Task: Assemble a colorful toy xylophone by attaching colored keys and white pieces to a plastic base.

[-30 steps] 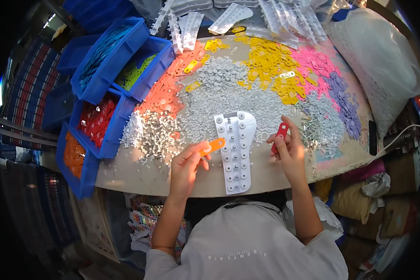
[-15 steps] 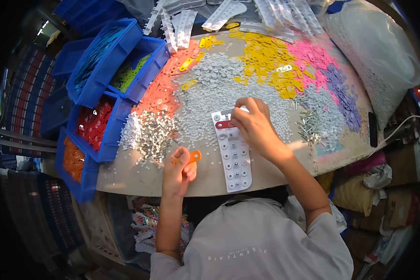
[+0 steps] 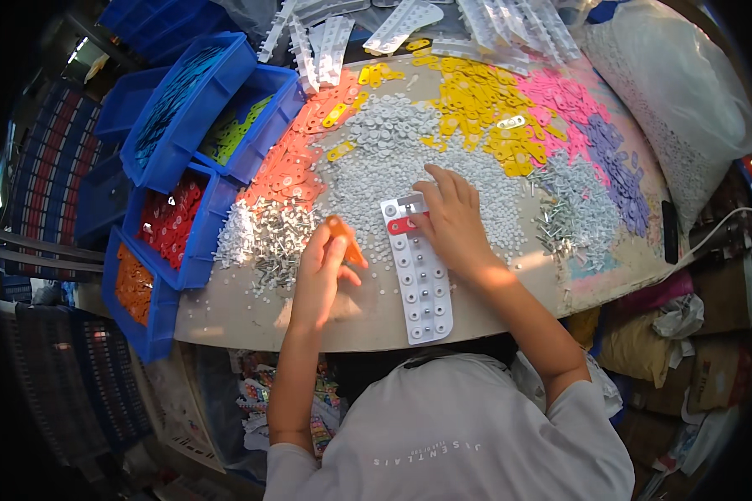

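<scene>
A white plastic strip (image 3: 427, 305) with two rows of round washer-like pieces and metal pins down its middle lies on the table in front of me. Across its far end sits a flat red plastic tab (image 3: 399, 225). My right hand (image 3: 457, 224) rests over that end, fingers apart, the thumb at the red tab's right end. To the left of the strip, my left hand (image 3: 320, 271) is raised and pinches a flat orange tab (image 3: 346, 240) between thumb and fingers. The orange tab is tilted, and part of it is hidden by the thumb.
Small grey round pieces (image 3: 368, 188) spread beyond the strip. Around them lie metal pins (image 3: 280, 242), coral tabs (image 3: 284, 159), yellow tabs (image 3: 476, 100), pink tabs (image 3: 560, 104) and purple tabs (image 3: 614, 171). Blue bins (image 3: 192, 250) stand left; a clear sack (image 3: 668, 100) leans right.
My left hand has moved away from me, turning the orange tab from flat to tilted. My right hand's fingers have loosened and spread beside the red tab.
</scene>
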The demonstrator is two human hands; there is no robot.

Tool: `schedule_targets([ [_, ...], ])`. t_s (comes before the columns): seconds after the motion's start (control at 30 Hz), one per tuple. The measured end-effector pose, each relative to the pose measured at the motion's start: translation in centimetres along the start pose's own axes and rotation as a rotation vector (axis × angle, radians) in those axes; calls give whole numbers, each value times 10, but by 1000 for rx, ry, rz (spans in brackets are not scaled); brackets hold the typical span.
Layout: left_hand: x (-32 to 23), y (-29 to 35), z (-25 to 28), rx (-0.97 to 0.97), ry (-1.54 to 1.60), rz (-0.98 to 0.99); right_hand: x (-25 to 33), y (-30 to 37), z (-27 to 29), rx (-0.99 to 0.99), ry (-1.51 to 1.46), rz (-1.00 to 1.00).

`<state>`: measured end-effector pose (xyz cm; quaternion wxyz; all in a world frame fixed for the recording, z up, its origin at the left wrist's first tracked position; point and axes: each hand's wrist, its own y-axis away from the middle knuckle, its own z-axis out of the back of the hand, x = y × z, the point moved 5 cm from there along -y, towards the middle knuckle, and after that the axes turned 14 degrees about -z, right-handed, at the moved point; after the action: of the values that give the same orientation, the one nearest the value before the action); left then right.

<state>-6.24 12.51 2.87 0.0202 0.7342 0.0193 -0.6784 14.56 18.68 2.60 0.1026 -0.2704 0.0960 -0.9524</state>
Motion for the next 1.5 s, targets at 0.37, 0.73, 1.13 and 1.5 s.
schedule_targets([
  [0.37,16,-94,-49,306,-499,-418,-7,10,-6,-81,-14,-142],
  [0.73,34,-81,-60,120,-714,-510,-10,10,-6,-79,-5,-161],
  [1.13,-135,-144,118,-379,-1153,-1091,-1,1,6,-23,46,-76],
  [1.5,-119,-248,353,-75,-1199,7,154,-122,-35,105,-251,519],
])
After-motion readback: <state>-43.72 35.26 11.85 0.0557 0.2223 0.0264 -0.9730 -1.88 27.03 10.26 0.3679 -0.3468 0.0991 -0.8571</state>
